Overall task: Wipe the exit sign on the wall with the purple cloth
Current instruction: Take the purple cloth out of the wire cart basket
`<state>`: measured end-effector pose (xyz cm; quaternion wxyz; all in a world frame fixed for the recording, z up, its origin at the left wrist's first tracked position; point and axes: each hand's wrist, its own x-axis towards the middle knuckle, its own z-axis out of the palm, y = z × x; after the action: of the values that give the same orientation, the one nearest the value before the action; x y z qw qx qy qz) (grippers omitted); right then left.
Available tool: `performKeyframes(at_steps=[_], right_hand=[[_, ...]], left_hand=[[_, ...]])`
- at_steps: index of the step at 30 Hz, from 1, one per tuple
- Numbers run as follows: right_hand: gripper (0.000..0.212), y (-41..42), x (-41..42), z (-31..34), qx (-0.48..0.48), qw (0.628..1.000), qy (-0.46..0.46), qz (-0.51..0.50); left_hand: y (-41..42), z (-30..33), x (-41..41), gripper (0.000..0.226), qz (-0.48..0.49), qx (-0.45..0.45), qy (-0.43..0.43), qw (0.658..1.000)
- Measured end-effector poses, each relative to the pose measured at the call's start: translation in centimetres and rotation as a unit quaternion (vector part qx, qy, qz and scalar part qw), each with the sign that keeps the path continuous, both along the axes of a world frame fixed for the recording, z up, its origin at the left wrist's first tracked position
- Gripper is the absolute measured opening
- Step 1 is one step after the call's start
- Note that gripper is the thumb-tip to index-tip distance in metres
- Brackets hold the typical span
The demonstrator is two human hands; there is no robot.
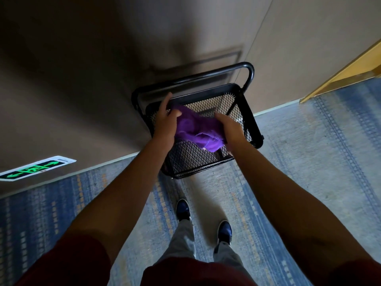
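Observation:
A crumpled purple cloth [195,129] hangs between both my hands just above a black wire-mesh cart basket [247,118]. My left hand [166,120] pinches the cloth's left end, thumb on top. My right hand [229,129] grips its right end, fingers curled under it. The exit sign [36,167], a white plate with glowing green arrows and a running figure, is mounted low on the wall near the floor, far to the left of the cart.
The cart has a black tube handle [226,72] against the beige wall. Blue and grey patterned carpet [309,145] covers the floor. A yellow wooden door frame [350,71] stands at the right. My feet in dark shoes [182,209] are below the cart.

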<state>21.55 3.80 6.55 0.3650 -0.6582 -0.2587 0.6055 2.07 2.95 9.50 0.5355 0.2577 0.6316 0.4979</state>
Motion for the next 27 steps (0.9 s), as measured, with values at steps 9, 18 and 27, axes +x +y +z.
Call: performKeyframes(at_steps=[9, 18, 27], right_hand=[[0.048, -5.2, -0.4, 5.3, 0.003, 0.957, 0.284, 0.060], [0.025, -9.5, 1.0, 11.9, 0.114, 0.976, 0.178, 0.058], [0.033, -19.0, 1.7, 19.3, 0.224, 0.959, 0.110, 0.134]], left_hand=[[-3.0, 8.5, 1.0, 0.062, -0.036, 0.106, -0.082, 0.990], [-11.2, 11.3, 0.9, 0.070, 0.010, 0.104, -0.098, 0.990], [-23.1, 16.0, 3.2, 0.066, 0.047, 0.170, -0.105, 0.979]])
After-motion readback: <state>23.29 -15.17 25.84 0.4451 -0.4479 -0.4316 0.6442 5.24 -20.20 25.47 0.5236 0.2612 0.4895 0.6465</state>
